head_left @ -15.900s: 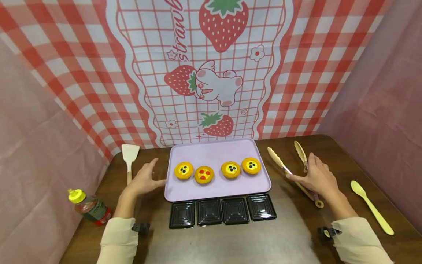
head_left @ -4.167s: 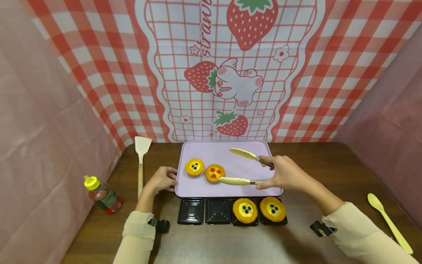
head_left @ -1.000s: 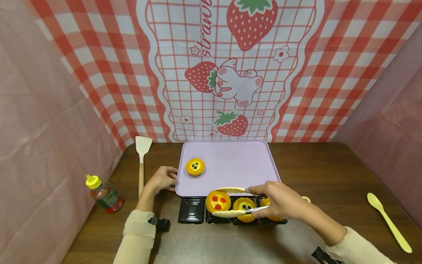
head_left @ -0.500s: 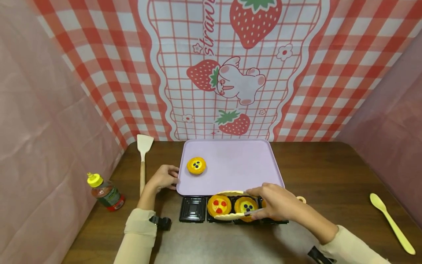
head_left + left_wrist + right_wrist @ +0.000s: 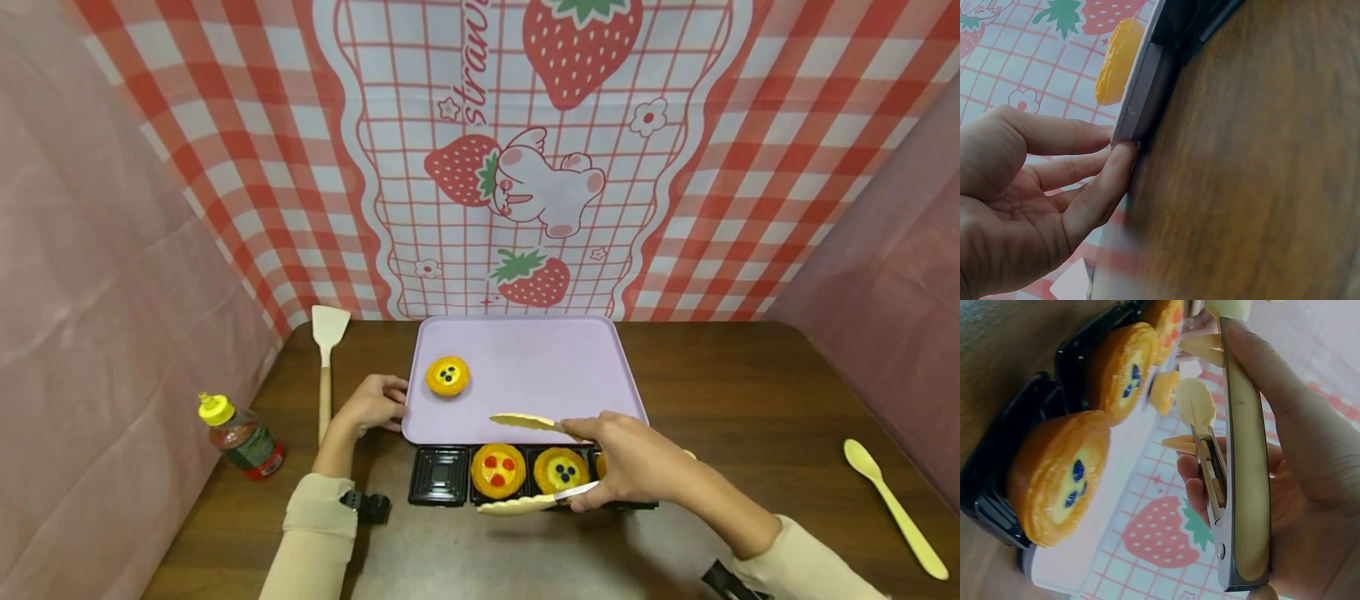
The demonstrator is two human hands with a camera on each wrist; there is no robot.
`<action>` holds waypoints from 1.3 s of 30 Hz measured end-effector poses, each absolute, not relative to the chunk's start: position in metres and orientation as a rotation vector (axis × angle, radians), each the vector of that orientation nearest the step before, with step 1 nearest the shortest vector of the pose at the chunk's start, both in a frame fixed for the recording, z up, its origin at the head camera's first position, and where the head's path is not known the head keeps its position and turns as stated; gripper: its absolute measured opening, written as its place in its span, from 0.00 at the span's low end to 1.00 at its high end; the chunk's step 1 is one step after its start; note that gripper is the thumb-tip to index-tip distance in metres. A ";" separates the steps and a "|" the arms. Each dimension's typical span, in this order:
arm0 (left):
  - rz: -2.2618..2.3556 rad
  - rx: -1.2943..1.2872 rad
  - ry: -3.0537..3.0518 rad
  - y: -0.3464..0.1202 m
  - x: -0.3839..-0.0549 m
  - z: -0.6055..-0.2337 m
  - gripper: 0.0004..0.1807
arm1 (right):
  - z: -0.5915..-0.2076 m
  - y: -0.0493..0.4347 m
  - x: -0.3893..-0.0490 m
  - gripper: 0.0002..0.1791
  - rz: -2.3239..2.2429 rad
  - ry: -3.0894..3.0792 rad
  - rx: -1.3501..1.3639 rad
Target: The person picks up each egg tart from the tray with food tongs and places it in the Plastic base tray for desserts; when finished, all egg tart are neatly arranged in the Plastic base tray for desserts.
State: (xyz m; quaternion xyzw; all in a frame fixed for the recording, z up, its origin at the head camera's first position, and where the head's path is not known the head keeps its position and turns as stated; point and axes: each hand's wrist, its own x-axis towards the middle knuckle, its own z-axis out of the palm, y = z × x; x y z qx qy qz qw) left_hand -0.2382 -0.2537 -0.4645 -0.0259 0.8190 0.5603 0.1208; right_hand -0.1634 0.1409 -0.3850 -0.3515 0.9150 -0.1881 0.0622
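My right hand (image 5: 637,458) holds cream-tipped tongs (image 5: 517,505), their jaws spread apart above and below a tart with red toppings (image 5: 498,471). That tart sits in the second black square container from the left. A blueberry-topped tart (image 5: 561,471) fills the container beside it; another tart (image 5: 1063,478) sits in the rightmost one, mostly hidden by the hand in the head view. The leftmost black container (image 5: 439,476) holds nothing. My left hand (image 5: 377,403) pinches the left rim of the lilac tray (image 5: 540,375), where one blueberry-topped tart (image 5: 447,377) lies at the left.
A white spatula (image 5: 327,358) with a wooden handle lies left of the tray. Farther left stands a yellow-capped squeeze bottle (image 5: 243,440). A pale yellow spoon (image 5: 892,504) is at the table's right edge. A checked cloth (image 5: 697,167) hangs behind the tray.
The red-topped tart went from the tray into the second container, and the tongs have just spread away from it. Earlier, two blueberry tarts went into the right containers. The left hand stays at the tray.
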 end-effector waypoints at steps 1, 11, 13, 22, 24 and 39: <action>1.636 -0.079 2.395 -0.254 -0.238 -0.464 0.26 | -0.383 0.141 -0.163 0.55 -0.577 2.772 -1.062; 1.633 -0.098 2.400 -0.255 -0.236 -0.466 0.26 | -0.376 0.144 -0.164 0.54 -0.625 2.792 -0.994; 1.630 -0.098 2.402 -0.254 -0.235 -0.466 0.26 | -0.375 0.145 -0.165 0.54 -0.622 2.807 -0.977; 1.636 -0.097 2.406 -0.254 -0.234 -0.468 0.26 | -0.365 0.143 -0.181 0.53 -0.644 2.866 -1.060; 1.636 -0.096 2.404 -0.253 -0.234 -0.469 0.26 | -0.361 0.141 -0.187 0.54 -0.680 2.881 -1.089; 1.616 -0.100 2.423 -0.252 -0.238 -0.465 0.26 | -0.361 0.093 -0.245 0.52 -0.702 2.903 -1.076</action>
